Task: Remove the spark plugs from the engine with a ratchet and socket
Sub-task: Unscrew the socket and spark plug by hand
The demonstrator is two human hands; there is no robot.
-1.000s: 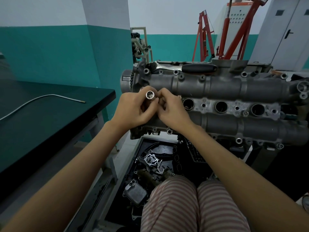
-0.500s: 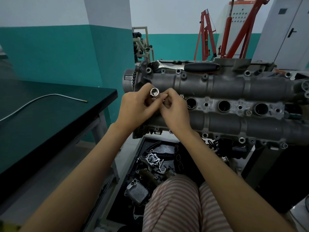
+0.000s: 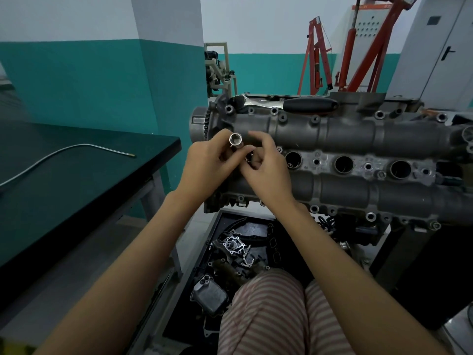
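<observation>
My left hand (image 3: 207, 170) grips a shiny metal socket (image 3: 235, 140), its open end facing me, in front of the left end of the grey engine head (image 3: 332, 134). My right hand (image 3: 266, 167) is beside it, fingers curled round a small dark part (image 3: 248, 158) just under the socket; I cannot tell what that part is. A ratchet with a black handle (image 3: 309, 105) lies on top of the engine at the back. Three open spark plug wells (image 3: 344, 164) run along the middle of the head; the leftmost area is behind my hands.
A dark green workbench (image 3: 76, 180) stands at my left with a bent metal rod (image 3: 64, 151) on it. Below the engine, a tray (image 3: 212, 242) holds loose engine parts. Red engine hoists (image 3: 358, 52) stand behind. My striped trousers (image 3: 271, 316) are at the bottom.
Both hands have risen slightly in front of the engine with the socket; my right fingers have shifted to just below the socket. The view has moved a little closer.
</observation>
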